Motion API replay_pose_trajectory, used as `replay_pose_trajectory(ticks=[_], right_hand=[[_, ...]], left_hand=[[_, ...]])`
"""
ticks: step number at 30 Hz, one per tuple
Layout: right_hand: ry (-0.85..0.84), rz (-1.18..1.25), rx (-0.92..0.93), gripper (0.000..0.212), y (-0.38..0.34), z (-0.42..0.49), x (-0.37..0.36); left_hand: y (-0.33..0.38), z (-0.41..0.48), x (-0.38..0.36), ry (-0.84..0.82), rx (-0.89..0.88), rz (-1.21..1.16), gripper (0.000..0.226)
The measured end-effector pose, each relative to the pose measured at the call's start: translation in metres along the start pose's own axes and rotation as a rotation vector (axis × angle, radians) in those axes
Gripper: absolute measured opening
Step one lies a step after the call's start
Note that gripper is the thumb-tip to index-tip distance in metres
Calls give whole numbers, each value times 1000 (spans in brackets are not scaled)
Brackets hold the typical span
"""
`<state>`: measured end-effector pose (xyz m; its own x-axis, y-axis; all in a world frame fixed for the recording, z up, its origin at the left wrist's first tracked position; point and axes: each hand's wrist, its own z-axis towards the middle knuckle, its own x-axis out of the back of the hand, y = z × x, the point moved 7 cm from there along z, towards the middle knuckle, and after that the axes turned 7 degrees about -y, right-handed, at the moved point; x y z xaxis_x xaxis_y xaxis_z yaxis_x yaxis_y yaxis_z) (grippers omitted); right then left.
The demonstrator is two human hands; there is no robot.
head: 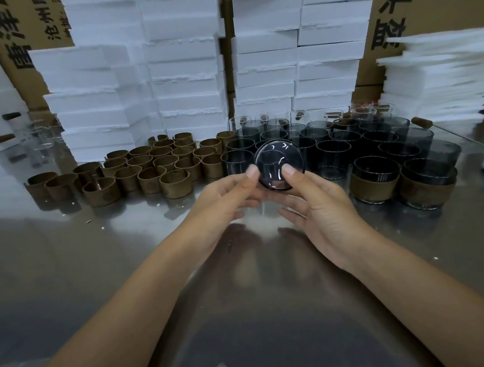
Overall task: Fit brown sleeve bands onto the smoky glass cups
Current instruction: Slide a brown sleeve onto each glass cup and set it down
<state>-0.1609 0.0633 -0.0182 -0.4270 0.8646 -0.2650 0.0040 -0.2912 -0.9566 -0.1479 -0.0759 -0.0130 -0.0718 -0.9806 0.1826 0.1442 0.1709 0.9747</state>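
One smoky cup (277, 163) between both hands (225, 202) (321, 206)

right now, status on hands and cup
Left hand, right hand both grip one smoky cup, base toward camera. Loose bands left, two banded cups right. Nothing between hands and bands.

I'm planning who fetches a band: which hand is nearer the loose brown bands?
Left. The left hand holds the cup right of the loose brown bands; the right hand holds its far side.
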Motion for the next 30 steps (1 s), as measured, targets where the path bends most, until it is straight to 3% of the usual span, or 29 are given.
replay_pose_trajectory(ticks=[5, 8, 15, 18, 22, 26, 30], right_hand=[[89, 84, -33, 24, 6, 2, 11], [72, 59, -41, 36, 8, 3, 10], [63, 49, -52, 59, 8, 3, 8], [63, 56, -48, 67, 7, 2, 7], [64, 64, -39, 65, 8, 3, 6], [69, 82, -44, 56, 10, 5, 8], [112, 65, -48, 42, 12, 8, 11]], left_hand=[[-9, -3, 63, 429, 19, 359, 29], [-19, -4, 90, 567, 68, 551, 36], [-36, 2, 91, 464, 198, 752, 56], [-33, 2, 90, 466, 172, 798, 56], [-25, -3, 89, 529, 106, 791, 46], [-20, -7, 87, 545, 118, 796, 20], [8, -10, 71, 580, -109, 735, 8]])
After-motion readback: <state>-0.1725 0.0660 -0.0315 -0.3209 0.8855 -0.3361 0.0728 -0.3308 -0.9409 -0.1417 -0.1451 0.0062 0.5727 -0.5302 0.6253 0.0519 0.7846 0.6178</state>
